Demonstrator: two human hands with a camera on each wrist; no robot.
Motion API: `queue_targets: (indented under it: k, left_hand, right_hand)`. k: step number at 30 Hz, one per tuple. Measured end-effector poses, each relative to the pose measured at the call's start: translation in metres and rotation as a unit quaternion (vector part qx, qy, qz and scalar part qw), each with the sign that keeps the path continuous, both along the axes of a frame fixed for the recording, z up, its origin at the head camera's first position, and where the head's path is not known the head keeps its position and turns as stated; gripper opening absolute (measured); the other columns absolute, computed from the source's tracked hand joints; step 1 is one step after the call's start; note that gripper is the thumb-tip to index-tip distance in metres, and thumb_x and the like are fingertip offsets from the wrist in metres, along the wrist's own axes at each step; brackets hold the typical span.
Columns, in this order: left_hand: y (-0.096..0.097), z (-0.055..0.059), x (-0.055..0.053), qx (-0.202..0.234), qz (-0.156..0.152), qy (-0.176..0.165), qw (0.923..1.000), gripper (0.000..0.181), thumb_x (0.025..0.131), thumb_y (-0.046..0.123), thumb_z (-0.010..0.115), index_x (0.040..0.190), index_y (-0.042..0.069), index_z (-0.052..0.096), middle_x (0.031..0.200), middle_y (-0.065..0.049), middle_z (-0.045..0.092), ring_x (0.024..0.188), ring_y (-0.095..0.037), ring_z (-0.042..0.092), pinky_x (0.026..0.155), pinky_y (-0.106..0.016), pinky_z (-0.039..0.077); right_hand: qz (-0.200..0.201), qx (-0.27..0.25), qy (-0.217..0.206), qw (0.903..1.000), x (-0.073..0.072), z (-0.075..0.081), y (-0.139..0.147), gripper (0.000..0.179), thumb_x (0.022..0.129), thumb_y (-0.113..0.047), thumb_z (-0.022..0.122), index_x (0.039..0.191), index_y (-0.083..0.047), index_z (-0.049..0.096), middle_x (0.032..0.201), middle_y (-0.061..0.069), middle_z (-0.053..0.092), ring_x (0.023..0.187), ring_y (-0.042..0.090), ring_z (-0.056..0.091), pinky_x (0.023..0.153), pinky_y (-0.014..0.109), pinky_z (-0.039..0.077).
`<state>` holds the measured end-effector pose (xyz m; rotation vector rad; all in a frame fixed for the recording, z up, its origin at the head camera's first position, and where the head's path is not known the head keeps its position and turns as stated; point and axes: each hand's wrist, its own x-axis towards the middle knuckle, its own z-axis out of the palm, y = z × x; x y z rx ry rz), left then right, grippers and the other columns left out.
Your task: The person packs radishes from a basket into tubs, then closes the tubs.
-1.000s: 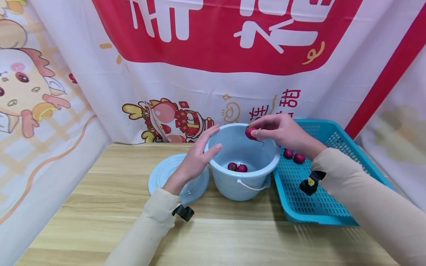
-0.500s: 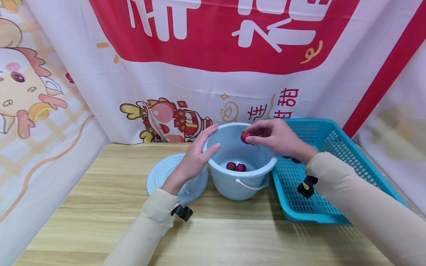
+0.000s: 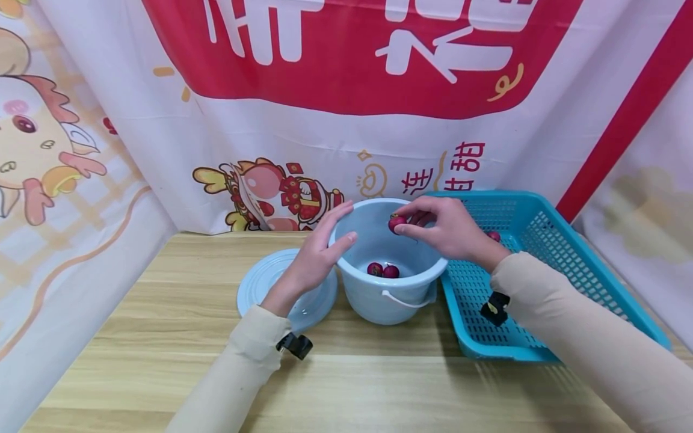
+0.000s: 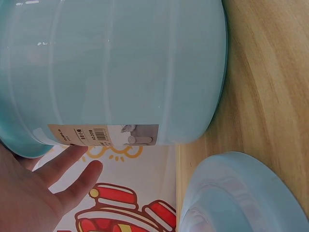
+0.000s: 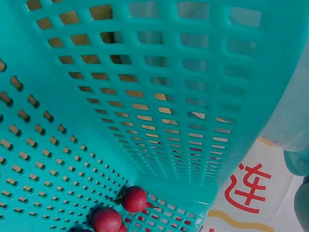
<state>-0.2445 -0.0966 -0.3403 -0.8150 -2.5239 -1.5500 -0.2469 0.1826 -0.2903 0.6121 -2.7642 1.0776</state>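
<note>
My right hand (image 3: 455, 227) pinches a red radish (image 3: 396, 225) by the fingertips, over the opening of a light blue bucket (image 3: 373, 300). Its thin root hangs downward. Two more radishes (image 3: 391, 272) lie side by side on the bucket's bottom. On the bucket's left side, my left hand (image 3: 318, 255) touches the rim with its fingers extended and thumb apart. The left wrist view shows this hand (image 4: 36, 195) near the rim, beside the bucket's labelled wall (image 4: 135, 72). A turquoise basket (image 3: 489, 352) holds several radishes (image 5: 134, 199), partly hidden by my right arm in the head view.
A round light blue lid (image 3: 253, 288) lies on the wooden table (image 3: 178, 319) left of the bucket, partly under my left forearm. The basket stands close against the bucket's right side. A printed cloth (image 3: 325, 138) hangs behind the table.
My right hand has carried the radish slightly left and down, farther over the bucket's opening. My left hand stays at the rim. The head view has shifted slightly.
</note>
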Motion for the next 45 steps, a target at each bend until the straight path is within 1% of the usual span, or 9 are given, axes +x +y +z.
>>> queue_targets:
  k: [9,15,18,21,28,34,37,42,45]
  left_hand:
    - [-0.0009,-0.0002,-0.0006,-0.001,0.003,0.000,1.0000,0.062,0.108,0.044,0.052,0.165,0.025,0.037,0.175,0.012,0.027,0.165,-0.018,0.023,0.131,-0.065,0.023]
    - [-0.0005,-0.0007,-0.0012,-0.006,0.007,0.015,0.9998,0.063,0.108,0.043,0.052,0.165,0.022,0.039,0.176,0.006,0.029,0.164,-0.019,0.024,0.131,-0.064,0.023]
    - [-0.0009,0.0000,-0.0001,-0.011,0.011,0.021,0.9996,0.063,0.108,0.043,0.052,0.165,0.021,0.039,0.176,0.005,0.029,0.164,-0.019,0.025,0.131,-0.064,0.024]
    - [-0.0009,0.0003,0.0010,-0.017,0.015,0.029,0.9993,0.063,0.108,0.044,0.052,0.165,0.020,0.040,0.175,0.009,0.030,0.164,-0.019,0.025,0.131,-0.063,0.024]
    - [-0.0003,0.0012,0.0023,-0.024,-0.001,0.048,0.9985,0.065,0.106,0.040,0.054,0.165,0.017,0.038,0.175,0.004,0.031,0.163,-0.022,0.029,0.130,-0.060,0.030]
    - [0.0002,0.0025,0.0021,-0.023,-0.006,0.039,0.9990,0.067,0.106,0.040,0.055,0.166,0.017,0.035,0.176,0.006,0.028,0.164,-0.022,0.027,0.131,-0.060,0.029]
    - [-0.0001,0.0027,0.0018,-0.023,-0.005,0.034,0.9991,0.068,0.106,0.041,0.055,0.167,0.018,0.034,0.176,0.007,0.027,0.164,-0.022,0.026,0.130,-0.060,0.029]
    - [-0.0004,0.0025,0.0021,-0.022,-0.005,0.026,0.9994,0.069,0.106,0.040,0.055,0.167,0.019,0.033,0.177,0.006,0.026,0.164,-0.023,0.026,0.129,-0.063,0.029]
    - [-0.0001,0.0022,0.0021,-0.022,-0.006,0.023,0.9995,0.069,0.106,0.040,0.054,0.168,0.019,0.032,0.177,0.004,0.026,0.164,-0.024,0.026,0.129,-0.064,0.029]
  right_hand:
    - [0.009,0.001,0.008,0.9999,0.0006,-0.0002,0.0001,0.040,0.094,-0.030,0.082,0.131,-0.017,0.075,0.119,0.006,0.077,0.103,0.023,0.069,0.090,0.040,0.061]
    - [0.009,0.010,0.014,0.9998,-0.0006,-0.0016,-0.0002,0.040,0.093,-0.030,0.083,0.131,-0.017,0.075,0.119,0.006,0.077,0.102,0.023,0.069,0.089,0.040,0.061]
    - [0.007,0.013,0.012,0.9998,-0.0016,-0.0024,-0.0007,0.041,0.093,-0.029,0.084,0.131,-0.017,0.075,0.119,0.006,0.077,0.102,0.024,0.069,0.089,0.041,0.061]
    - [0.008,0.014,0.008,0.9998,-0.0010,-0.0022,-0.0017,0.042,0.093,-0.030,0.083,0.131,-0.017,0.075,0.120,0.007,0.077,0.102,0.024,0.069,0.089,0.042,0.061]
    - [0.005,0.020,0.007,0.9998,0.0000,-0.0016,-0.0021,0.042,0.093,-0.030,0.083,0.132,-0.017,0.075,0.120,0.006,0.077,0.102,0.024,0.069,0.088,0.042,0.062]
    - [0.010,0.022,0.005,0.9997,0.0008,-0.0001,-0.0013,0.039,0.094,-0.031,0.082,0.130,-0.018,0.076,0.118,0.006,0.077,0.101,0.023,0.069,0.089,0.041,0.061]
    - [0.011,0.025,0.004,0.9996,0.0001,0.0004,-0.0010,0.035,0.094,-0.028,0.082,0.128,-0.018,0.077,0.119,0.006,0.077,0.102,0.023,0.069,0.091,0.043,0.062]
    - [0.008,0.027,0.004,0.9996,-0.0016,-0.0001,-0.0006,0.033,0.094,-0.023,0.081,0.126,-0.017,0.078,0.120,0.006,0.077,0.103,0.023,0.069,0.092,0.045,0.062]
    - [0.006,0.025,0.002,0.9997,-0.0014,-0.0005,-0.0006,0.032,0.095,-0.023,0.081,0.126,-0.017,0.078,0.120,0.006,0.077,0.103,0.023,0.069,0.091,0.044,0.062]
